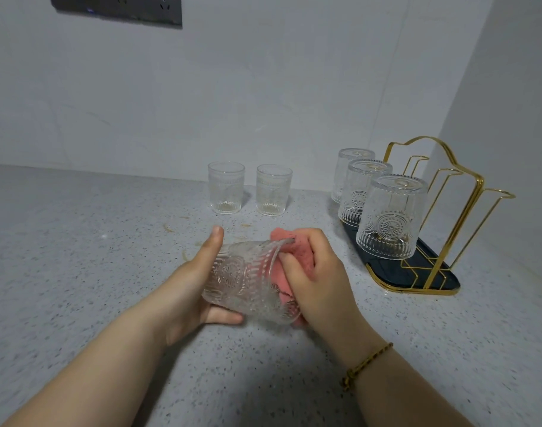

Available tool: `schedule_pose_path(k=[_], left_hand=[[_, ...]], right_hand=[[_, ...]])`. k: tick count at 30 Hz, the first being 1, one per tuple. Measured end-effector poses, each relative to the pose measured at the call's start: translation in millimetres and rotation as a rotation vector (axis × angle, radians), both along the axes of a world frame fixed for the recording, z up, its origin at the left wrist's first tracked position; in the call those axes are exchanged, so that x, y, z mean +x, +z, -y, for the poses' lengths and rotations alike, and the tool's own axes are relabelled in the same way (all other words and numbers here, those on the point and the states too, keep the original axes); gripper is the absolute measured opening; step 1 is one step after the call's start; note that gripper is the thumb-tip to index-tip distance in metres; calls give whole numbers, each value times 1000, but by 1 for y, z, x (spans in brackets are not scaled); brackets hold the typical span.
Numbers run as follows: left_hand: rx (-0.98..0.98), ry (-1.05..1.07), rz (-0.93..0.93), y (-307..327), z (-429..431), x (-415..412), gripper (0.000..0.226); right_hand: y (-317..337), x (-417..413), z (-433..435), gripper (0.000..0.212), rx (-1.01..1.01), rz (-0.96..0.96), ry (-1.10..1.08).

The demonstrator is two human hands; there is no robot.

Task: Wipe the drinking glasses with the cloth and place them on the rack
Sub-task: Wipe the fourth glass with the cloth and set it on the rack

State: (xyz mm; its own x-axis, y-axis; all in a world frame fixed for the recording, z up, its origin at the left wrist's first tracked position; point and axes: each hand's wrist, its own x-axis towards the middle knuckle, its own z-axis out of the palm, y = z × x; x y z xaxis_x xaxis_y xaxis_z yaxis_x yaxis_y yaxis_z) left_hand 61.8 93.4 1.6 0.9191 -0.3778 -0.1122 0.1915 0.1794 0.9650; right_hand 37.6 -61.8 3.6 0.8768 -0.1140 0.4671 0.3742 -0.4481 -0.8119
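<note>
Glass being wiped (248, 278): held on its side just above the counter (78, 241), mouth turned to the right.
Left hand (189, 291): curled round the base end, thumb on top, fingers beneath.
Right hand (319, 278): closed on the pink cloth (289, 241), which is pressed to the rim and partly pushed inside.
Handling: judged rigid, breakable and fairly light; the embossed ribs should give purchase, though wetness cannot be told. It is best taken mid-body, not by the rim.
Rack (451, 280): three inverted glasses (389, 217) are carried; free loops remain on its right.
Waiting glasses (226, 188): two stand upright by the wall.
</note>
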Motion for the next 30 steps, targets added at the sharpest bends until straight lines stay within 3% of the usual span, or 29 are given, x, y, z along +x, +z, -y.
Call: schedule_pose_path(k=[4, 7, 10, 13, 15, 18, 20, 22, 24, 28, 30], left_hand=[[-75, 9, 39, 2, 6, 0, 42], [-213, 83, 90, 3, 10, 1, 31], [-238, 103, 111, 2, 10, 2, 30], [-192, 42, 64, -1, 6, 4, 51], [-91, 26, 32, -3, 4, 6, 62], [-33, 35, 44, -2, 5, 3, 54], [-82, 55, 116, -1, 7, 2, 46], [-115, 76, 188, -1, 9, 2, 48], [-120, 85, 199, 0, 9, 2, 48], [-81, 44, 75, -2, 5, 2, 54], [-52, 38, 28, -3, 3, 4, 56]], right_hand=[[4, 0, 1, 15, 70, 0, -22], [0, 5, 1, 3, 216, -191, 4], [-4, 8, -3, 11, 314, -318, 23], [-3, 6, -3, 4, 204, -155, -20], [-1, 4, -1, 14, 115, -50, -20], [1, 4, 0, 12, 107, -29, -34], [-2, 8, 0, 2, 218, -132, -30], [-4, 10, -2, 11, 438, -330, 50], [-4, 12, -2, 15, 535, -417, 73], [0, 6, 0, 3, 244, -145, -19], [3, 2, 0, 9, 136, -34, 11]])
